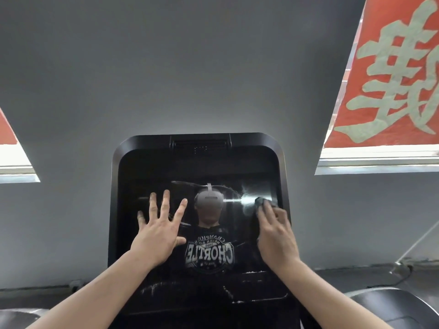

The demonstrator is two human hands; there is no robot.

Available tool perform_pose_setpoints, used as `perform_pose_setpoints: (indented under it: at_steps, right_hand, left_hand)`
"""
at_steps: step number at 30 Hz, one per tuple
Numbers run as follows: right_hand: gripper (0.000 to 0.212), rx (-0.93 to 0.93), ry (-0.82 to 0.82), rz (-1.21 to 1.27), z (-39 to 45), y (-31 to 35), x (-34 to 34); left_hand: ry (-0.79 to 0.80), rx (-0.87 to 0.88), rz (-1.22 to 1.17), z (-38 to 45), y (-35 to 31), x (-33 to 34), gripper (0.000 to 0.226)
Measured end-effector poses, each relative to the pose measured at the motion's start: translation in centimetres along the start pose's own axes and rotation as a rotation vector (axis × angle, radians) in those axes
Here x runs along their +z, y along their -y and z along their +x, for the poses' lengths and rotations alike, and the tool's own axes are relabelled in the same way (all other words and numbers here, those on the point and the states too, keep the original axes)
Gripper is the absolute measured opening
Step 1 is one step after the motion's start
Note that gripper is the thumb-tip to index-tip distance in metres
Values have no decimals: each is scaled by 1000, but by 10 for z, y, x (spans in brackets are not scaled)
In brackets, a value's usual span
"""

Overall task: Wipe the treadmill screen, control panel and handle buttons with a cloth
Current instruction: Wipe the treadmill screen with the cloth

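Observation:
The treadmill's black glossy screen (197, 169) fills the middle of the view, mirroring a person in a dark printed shirt. My left hand (158, 230) lies flat on the left half of the glass with fingers spread and nothing in it. My right hand (276, 233) presses a dark cloth (261, 201) against the right side of the screen; only the cloth's top edge peeks out above my fingertips. A wet, shiny smear runs left from the cloth. Dust streaks show along the lower panel (249, 296).
A grey wall (190, 67) rises behind the console. Red banners with pale characters hang at the upper right (392, 74) and far left (7, 131) over bright windows. Dark rounded treadmill parts sit at the lower right (389, 305) and lower left.

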State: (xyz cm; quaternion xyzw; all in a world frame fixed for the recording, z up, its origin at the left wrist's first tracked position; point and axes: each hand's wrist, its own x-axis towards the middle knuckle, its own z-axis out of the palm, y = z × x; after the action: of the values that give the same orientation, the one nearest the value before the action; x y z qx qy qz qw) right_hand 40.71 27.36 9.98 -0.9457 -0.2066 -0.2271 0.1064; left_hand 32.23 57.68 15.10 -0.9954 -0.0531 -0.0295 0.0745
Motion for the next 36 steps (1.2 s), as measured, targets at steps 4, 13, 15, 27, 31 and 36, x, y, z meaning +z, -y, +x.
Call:
perform_pose_setpoints:
  at_steps: [4, 13, 15, 27, 31, 36]
  right_hand:
    - [82, -237, -2, -49, -12, -12, 1]
    - [76, -153, -34, -10, -9, -18, 1]
    - [75, 53, -78, 47, -2, -22, -3]
    - [78, -236, -51, -5, -34, 1, 15]
    - [77, 63, -116, 124, -19, -23, 7]
    - [79, -263, -35, 24, -40, -4, 14]
  left_hand:
    - [-9, 0, -4, 0, 0, 0, 107]
    - [-8, -3, -4, 0, 0, 0, 106]
    - [-5, -4, 3, 0, 0, -1, 106]
    - [-1, -5, -11, 0, 1, 2, 107]
    - [-9, -2, -1, 2, 0, 1, 106]
    - [-3, -10, 5, 0, 0, 1, 107]
